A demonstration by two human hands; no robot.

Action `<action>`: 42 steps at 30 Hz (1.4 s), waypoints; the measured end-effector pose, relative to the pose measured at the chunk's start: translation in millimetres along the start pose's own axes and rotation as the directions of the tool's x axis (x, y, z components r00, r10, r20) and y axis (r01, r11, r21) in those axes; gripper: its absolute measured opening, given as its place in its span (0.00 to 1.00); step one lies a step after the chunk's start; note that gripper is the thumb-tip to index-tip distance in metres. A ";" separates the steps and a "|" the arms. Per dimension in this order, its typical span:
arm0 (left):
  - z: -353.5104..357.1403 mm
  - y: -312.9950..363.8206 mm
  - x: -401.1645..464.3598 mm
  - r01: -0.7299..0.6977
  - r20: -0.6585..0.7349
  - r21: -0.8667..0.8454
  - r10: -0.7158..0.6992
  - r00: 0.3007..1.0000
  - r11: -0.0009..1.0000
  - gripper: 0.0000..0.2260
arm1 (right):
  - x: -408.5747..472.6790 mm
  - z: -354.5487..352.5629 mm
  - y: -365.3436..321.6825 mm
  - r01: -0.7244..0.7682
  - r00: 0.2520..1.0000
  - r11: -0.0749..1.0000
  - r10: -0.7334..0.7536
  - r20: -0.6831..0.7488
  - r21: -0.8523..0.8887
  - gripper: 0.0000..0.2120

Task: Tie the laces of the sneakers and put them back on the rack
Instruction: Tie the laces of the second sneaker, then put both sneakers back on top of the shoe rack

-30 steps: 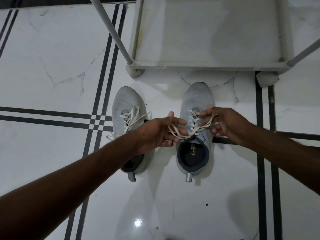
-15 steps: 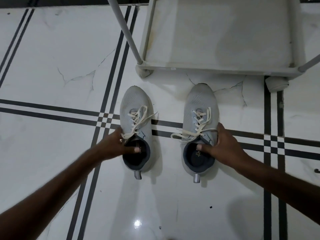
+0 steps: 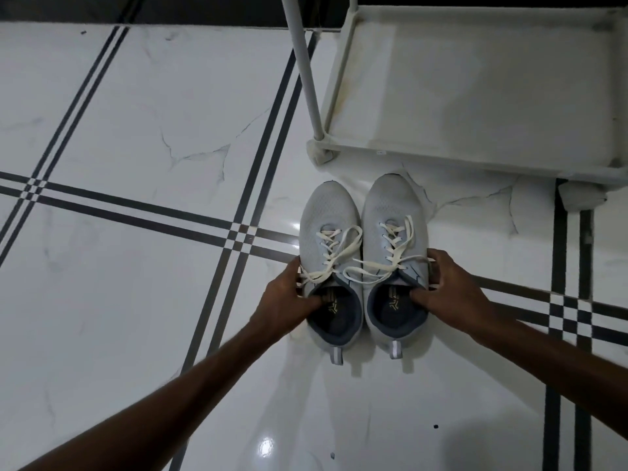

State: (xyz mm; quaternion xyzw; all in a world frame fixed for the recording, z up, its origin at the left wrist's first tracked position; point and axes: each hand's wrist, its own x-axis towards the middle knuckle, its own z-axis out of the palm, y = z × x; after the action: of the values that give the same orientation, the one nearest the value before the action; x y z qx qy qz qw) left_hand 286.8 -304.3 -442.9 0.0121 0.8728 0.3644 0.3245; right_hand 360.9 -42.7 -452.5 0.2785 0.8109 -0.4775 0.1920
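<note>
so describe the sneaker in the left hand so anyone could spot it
Find the white rack at upper right; two grey sneakers sit on the floor before it. The left sneaker is the one farther from the rack, its toe slightly behind its twin's.

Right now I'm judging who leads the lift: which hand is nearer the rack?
Right. The right hand grips the right sneaker, below the rack. The left hand grips the left sneaker, farther left.
</note>
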 end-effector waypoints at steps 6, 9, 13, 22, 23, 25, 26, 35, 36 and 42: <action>-34.2 39.4 -47.4 0.007 0.014 -0.082 -0.006 1.000 0.997 0.30 | -47.2 -34.6 -46.0 0.005 1.000 1.000 -0.004 0.017 -0.029 0.33; -68.0 76.8 -89.8 0.003 0.008 -0.116 -0.002 1.000 0.993 0.30 | -88.6 -64.4 -87.5 0.003 1.000 1.000 -0.002 0.015 -0.023 0.34; -119.7 144.4 -152.5 -0.014 -0.022 -0.166 0.010 1.000 0.986 0.28 | -147.6 -109.2 -154.4 0.009 1.000 1.000 -0.009 0.018 0.010 0.34; -245.1 304.6 -278.2 -0.101 -0.113 -0.230 0.077 0.991 0.968 0.32 | -300.5 -226.4 -314.4 0.048 0.995 0.995 -0.041 -0.092 0.083 0.30; -258.2 322.8 -287.9 -0.124 -0.124 -0.229 0.098 0.987 0.966 0.32 | -314.5 -239.5 -332.1 0.064 0.991 0.995 -0.054 -0.121 0.082 0.30; -283.2 361.3 -302.4 -0.168 -0.142 -0.232 0.137 0.980 0.958 0.31 | -337.6 -266.8 -363.8 0.074 0.983 0.993 -0.057 -0.173 0.097 0.30; -294.5 380.3 -308.8 -0.192 -0.148 -0.232 0.160 0.976 0.954 0.30 | -347.7 -279.5 -379.7 0.081 0.979 0.991 -0.060 -0.194 0.104 0.30; -360.5 541.8 -322.9 -0.339 -0.197 -0.240 0.296 0.935 0.910 0.19 | -376.7 -397.3 -487.7 0.133 0.932 0.981 -0.075 -0.355 0.144 0.25; -363.5 556.7 -319.5 -0.351 -0.200 -0.235 0.308 0.930 0.906 0.19 | -372.3 -408.3 -493.1 0.136 0.929 0.981 -0.076 -0.362 0.142 0.26; -353.1 618.1 -255.9 -0.349 -0.179 -0.194 0.317 0.931 0.917 0.19 | -313.2 -467.5 -506.1 0.127 0.921 0.971 -0.040 -0.387 0.202 0.25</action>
State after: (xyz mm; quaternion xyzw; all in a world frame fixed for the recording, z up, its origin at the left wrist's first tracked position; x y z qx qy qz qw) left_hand 152.4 -138.3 282.8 0.0981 0.8326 0.5098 0.1930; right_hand 259.7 88.5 285.9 0.3503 0.7852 -0.5102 -0.0222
